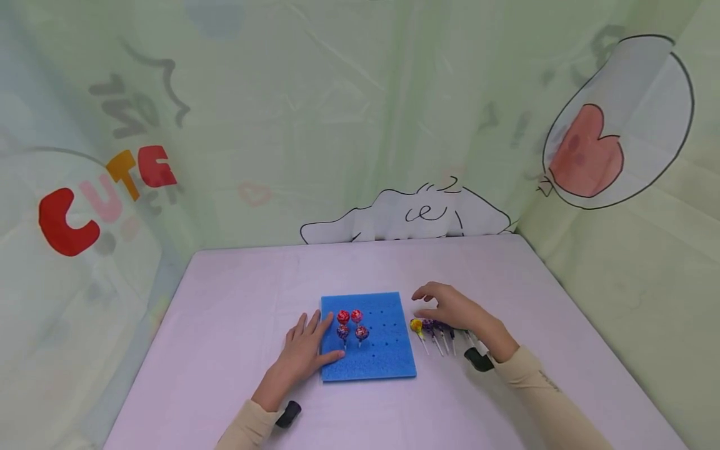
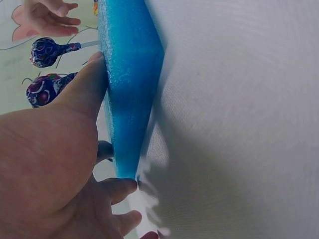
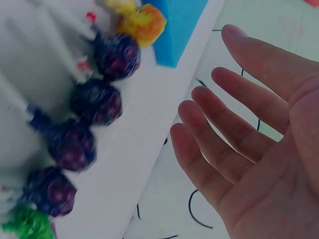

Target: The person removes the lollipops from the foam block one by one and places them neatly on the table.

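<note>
On the pink table [image 1: 236, 300], a blue foam board [image 1: 382, 362] held four standing lollipops [image 1: 351, 325].
The left hand [image 1: 304, 356] pressed flat, fingers straight, on the board's left edge; the right hand [image 1: 452, 309] hovered open, holding nothing, over loose lollipops [image 1: 433, 328]. The right-wrist view alone showed six: one yellow [image 3: 144, 22], four purple, one green [image 3: 27, 224].

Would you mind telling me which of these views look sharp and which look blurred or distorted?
Head view: evenly lit, wide-angle bending at the edges, blue foam board fairly sharp. Left wrist view: left hand close and soft, board edge crisp. Right wrist view: lollipops blurred, right hand clearer.
</note>
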Tool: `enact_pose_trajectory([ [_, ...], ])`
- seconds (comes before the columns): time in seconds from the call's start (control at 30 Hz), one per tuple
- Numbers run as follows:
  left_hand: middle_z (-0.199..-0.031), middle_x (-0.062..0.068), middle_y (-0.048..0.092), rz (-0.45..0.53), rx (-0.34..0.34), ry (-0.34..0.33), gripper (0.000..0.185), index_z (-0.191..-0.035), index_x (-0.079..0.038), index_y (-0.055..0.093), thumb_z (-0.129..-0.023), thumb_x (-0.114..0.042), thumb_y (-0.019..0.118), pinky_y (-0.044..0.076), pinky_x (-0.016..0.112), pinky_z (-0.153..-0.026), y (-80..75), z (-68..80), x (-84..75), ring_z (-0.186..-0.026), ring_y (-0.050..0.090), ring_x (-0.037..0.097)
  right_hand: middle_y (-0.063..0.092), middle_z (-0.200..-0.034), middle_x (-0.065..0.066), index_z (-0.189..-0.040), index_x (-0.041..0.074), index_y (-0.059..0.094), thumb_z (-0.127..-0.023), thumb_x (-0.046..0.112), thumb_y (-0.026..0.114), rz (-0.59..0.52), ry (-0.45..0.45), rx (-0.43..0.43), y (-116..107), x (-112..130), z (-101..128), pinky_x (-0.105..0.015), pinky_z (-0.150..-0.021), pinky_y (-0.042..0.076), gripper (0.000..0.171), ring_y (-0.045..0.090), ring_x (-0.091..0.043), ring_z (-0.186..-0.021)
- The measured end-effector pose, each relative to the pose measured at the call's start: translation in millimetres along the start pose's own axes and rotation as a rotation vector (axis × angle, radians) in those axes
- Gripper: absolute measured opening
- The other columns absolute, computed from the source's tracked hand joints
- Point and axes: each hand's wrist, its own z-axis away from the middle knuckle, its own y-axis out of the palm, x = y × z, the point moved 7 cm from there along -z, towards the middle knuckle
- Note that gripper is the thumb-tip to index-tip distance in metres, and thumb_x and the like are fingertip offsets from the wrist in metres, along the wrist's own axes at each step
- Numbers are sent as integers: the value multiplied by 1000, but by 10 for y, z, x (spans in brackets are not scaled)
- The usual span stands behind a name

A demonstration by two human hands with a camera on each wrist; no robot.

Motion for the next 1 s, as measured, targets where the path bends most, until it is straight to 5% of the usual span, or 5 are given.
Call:
enact_pose_trajectory([
  [0.63,-165,23,24,-9,10,-4,87,-158,-14,33,-90,-57,66,17,67,-120,12,-19,13,-153,13,50,65,-117,-3,-112,9,68,-92,18,75,-2,-152,-75,333,581,-274,-44,-95,56,23,64,-29,-113],
  [1.0,-165,23,25,-18,25,-9,87,-158,-14,33,-91,-60,64,17,67,-119,-7,-24,1,-153,13,50,59,-132,-3,-129,14,60,-93,21,74,134,-309,-71,539,893,-371,-39,-100,55,39,60,-23,-125],
])
